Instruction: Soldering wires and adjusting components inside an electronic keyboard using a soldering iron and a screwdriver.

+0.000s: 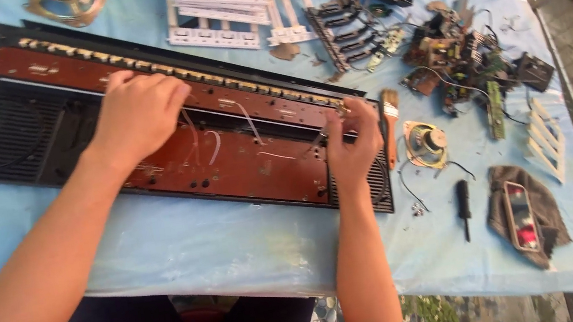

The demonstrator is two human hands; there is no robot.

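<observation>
A long black keyboard casing (0, 141) lies open on the table, with brown circuit boards (242, 163) inside it. My left hand (138, 114) rests on the upper board, fingers curled by the row of contacts. At the casing's right end my right hand (353, 145) grips a thin tool whose tip touches the board; what kind of tool it is cannot be told.
A light blue cloth (238, 242) covers the table. White key sets (234, 4) lie at the back. To the right are a brush (390, 120), a small speaker (426, 143), a heap of circuit parts (462, 58), a black screwdriver (463, 207), a cloth bundle (525, 213).
</observation>
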